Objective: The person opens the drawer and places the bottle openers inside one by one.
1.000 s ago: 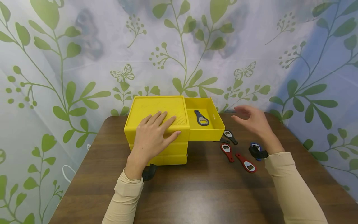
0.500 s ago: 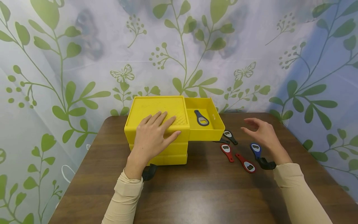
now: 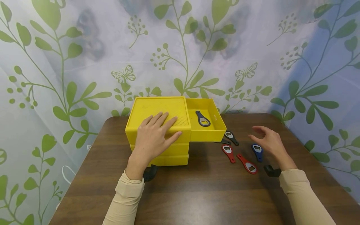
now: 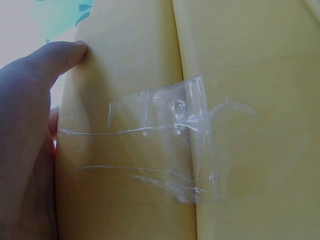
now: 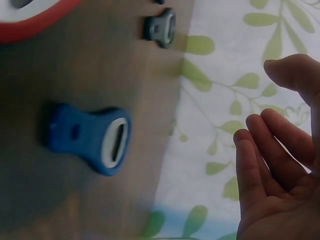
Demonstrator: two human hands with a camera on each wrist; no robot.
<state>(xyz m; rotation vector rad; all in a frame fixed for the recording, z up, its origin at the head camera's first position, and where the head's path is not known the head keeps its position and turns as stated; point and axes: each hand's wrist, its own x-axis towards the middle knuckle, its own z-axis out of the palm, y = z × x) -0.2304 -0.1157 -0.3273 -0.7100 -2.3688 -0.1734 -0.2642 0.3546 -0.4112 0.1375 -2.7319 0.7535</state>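
Head view: your spread left hand probably steadies the drawer unit; your empty right hand curves loosely near the blue opener.

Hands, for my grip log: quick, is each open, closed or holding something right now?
Left hand: open, resting on the box.
Right hand: open, holding nothing.

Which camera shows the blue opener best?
The right wrist view: the blue opener appears largest there, its whole outline visible, though slightly blurred. The head view shows it whole too, but smaller, near the right hand. The left wrist view doesn't show it.
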